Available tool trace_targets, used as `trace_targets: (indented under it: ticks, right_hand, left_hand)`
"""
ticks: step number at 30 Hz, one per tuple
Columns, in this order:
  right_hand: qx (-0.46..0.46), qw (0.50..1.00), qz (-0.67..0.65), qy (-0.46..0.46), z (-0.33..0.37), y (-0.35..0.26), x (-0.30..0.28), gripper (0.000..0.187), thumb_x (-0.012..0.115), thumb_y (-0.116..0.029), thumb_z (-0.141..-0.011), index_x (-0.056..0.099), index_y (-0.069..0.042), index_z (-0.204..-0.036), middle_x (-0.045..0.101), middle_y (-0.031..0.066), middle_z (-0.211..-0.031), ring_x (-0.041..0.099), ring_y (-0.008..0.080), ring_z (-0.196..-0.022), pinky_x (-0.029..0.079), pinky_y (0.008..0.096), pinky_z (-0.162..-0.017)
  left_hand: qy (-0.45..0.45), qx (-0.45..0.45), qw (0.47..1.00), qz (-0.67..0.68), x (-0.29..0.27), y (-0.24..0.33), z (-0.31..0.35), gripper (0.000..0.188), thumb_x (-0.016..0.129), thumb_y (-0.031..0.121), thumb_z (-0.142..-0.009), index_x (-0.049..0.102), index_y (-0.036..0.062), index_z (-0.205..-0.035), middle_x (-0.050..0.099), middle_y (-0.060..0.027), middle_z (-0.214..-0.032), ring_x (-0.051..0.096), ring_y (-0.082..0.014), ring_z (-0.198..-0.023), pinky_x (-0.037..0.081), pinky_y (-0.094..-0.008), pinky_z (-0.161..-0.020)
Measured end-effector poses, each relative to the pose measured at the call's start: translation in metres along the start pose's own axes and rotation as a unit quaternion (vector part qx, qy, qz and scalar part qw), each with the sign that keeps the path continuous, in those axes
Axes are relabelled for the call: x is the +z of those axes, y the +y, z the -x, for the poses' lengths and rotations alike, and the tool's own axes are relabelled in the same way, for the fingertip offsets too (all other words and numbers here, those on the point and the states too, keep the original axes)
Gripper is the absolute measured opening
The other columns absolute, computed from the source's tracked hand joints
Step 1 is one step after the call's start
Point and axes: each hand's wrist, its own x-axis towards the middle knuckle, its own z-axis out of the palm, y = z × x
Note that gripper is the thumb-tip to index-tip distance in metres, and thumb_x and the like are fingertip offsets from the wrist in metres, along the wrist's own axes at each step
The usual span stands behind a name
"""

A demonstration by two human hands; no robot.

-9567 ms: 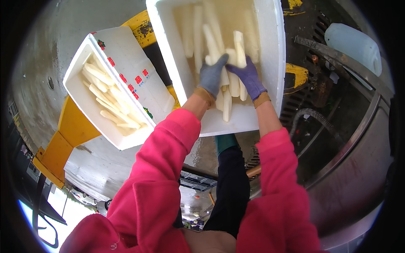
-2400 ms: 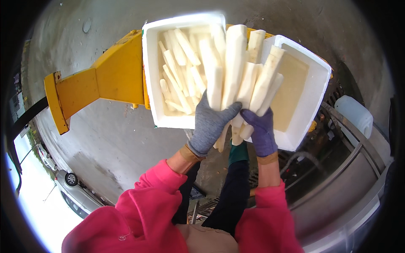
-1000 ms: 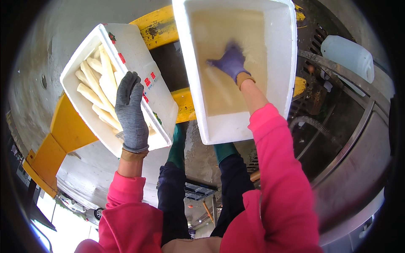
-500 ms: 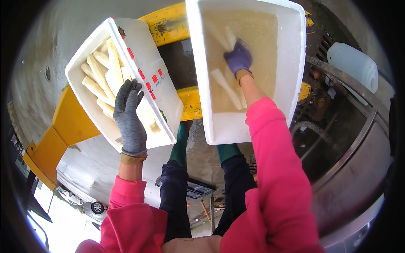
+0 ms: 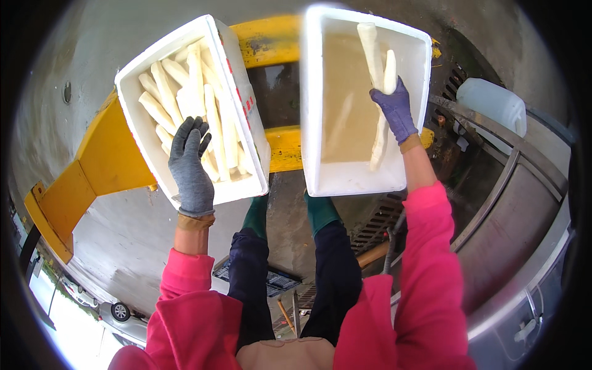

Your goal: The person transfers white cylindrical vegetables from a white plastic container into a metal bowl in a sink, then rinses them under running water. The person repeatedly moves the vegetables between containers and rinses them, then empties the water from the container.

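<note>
My right hand (image 5: 394, 112), in a purple glove, is wrapped round long pale peeled roots, at least two. They are lifted over the right foam box (image 5: 313, 102), which holds cloudy water (image 5: 345, 132). One held root (image 5: 370, 52) points up and away; another (image 5: 390, 71) lies beside it, and a pale length hangs below the hand. My left hand (image 5: 190, 169), grey-gloved, is open with nothing gripped. Its fingers reach over the near part of the left foam box (image 5: 132, 105), close to the piled peeled roots (image 5: 196, 80); whether they touch is unclear.
Both boxes rest across yellow metal forks (image 5: 285, 148) of a lifting truck. To the right are a translucent plastic jug (image 5: 491, 105), a metal rail and a drain grate (image 5: 379, 219). A dark blue crate (image 5: 280, 280) lies behind my legs on the wet floor.
My right hand has come up out of the water, moving right with the roots in its grip. The left hand stays at the left box, and the whole view has shifted slightly.
</note>
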Motion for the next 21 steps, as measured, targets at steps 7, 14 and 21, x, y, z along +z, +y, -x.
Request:
trace_targets:
  ticks: [7,14,21]
  right_hand:
    - [-0.082,0.988,-0.129,-0.032,0.052,-0.144,-0.007,0.04,0.071,-0.009,-0.08,0.058,0.0,-0.118,0.066,0.0068,-0.098,0.063,0.0153,-0.086,0.051,0.0281,-0.079]
    - [-0.14,0.939,-0.27,-0.158,0.095,-0.235,0.138,0.049,0.075,-0.021,-0.08,0.055,0.0,-0.12,0.064,0.0088,-0.098,0.062,0.015,-0.086,0.051,0.0269,-0.076]
    - [-0.049,0.979,-0.181,-0.086,0.125,-0.203,0.318,0.04,0.069,-0.015,-0.075,0.052,0.004,-0.107,0.062,0.0147,-0.098,0.062,0.0245,-0.087,0.05,0.0355,-0.08]
  left_hand:
    - [0.06,-0.031,0.996,0.051,-0.054,0.015,0.005,0.035,0.056,0.006,-0.095,0.053,-0.0054,-0.128,0.061,-0.0151,-0.121,0.061,-0.0224,-0.109,0.05,-0.0326,-0.095]
    - [0.113,-0.048,0.989,0.077,-0.104,0.015,0.009,0.036,0.057,0.006,-0.093,0.054,-0.0065,-0.126,0.061,-0.0145,-0.121,0.062,-0.0217,-0.107,0.052,-0.0321,-0.093]
    - [0.125,-0.069,0.989,0.039,-0.146,-0.013,0.003,0.037,0.06,0.007,-0.092,0.054,-0.0065,-0.126,0.063,-0.0133,-0.117,0.063,-0.02,-0.104,0.052,-0.0309,-0.09]
